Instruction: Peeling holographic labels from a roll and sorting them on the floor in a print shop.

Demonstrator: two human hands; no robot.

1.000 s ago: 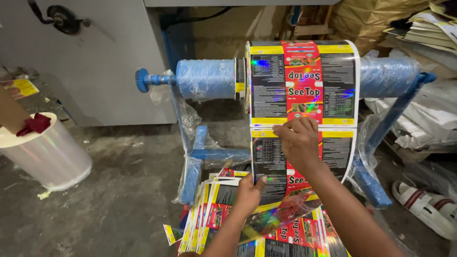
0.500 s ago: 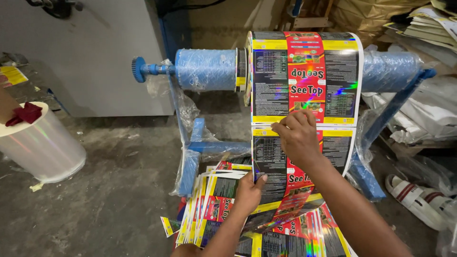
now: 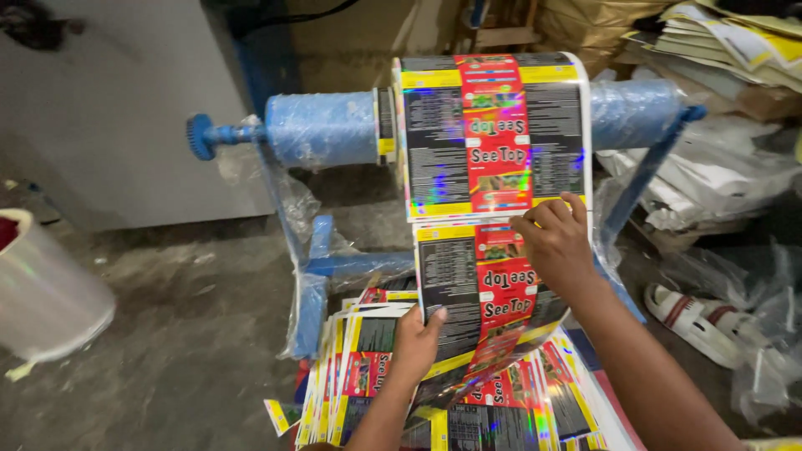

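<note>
A roll of glossy printed packaging film [image 3: 493,134], in red, black and yellow, sits on a blue plastic-wrapped spindle [image 3: 322,129]. A strip of the film [image 3: 484,284] hangs down from the roll. My right hand [image 3: 555,242] pinches the strip at its right edge, just under the roll. My left hand [image 3: 415,342] grips the strip's lower left edge. Under both hands lies a fanned pile of cut printed sheets [image 3: 368,372].
The blue stand [image 3: 313,276] carries the spindle above a dirty concrete floor. A large white film roll [image 3: 42,292] lies at the left. A grey machine panel [image 3: 109,108] stands behind. A white sandal [image 3: 697,313], crumpled plastic and stacked paper crowd the right side.
My right hand has slid from the middle of the strip to its right edge. The view has shifted, so the roll sits further right. My left hand keeps its grip.
</note>
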